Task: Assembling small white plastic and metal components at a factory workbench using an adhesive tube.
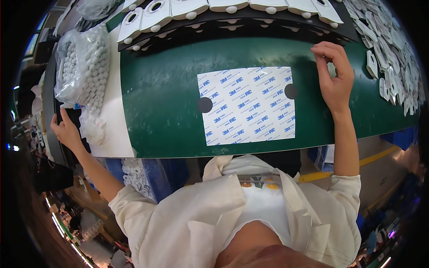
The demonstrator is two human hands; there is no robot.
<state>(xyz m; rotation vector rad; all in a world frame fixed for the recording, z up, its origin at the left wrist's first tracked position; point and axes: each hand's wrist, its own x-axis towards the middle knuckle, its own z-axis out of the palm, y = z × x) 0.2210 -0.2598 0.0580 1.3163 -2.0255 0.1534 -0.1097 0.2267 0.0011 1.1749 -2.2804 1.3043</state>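
My right hand (336, 76) is raised over the right part of the green table mat (161, 89). Its fingers curl in and the thumb and index tips come together; whatever might be between them is too small to make out. On the far left, my left hand (67, 130) has its thumb and fingers apart beside a dark item, near a clear plastic bag of small white balls (89, 62). Between my hands lies a white sheet with blue print (248, 107). A dark round disc (205, 105) sits at its left edge, and another dark disc (291, 91) at its right.
White plastic housings (190, 8) stand in a row on a black stepped rack (232, 33) along the far side. Many flat white parts (389, 49) are heaped at the far right. Blue bins (167, 178) sit below the table's near edge.
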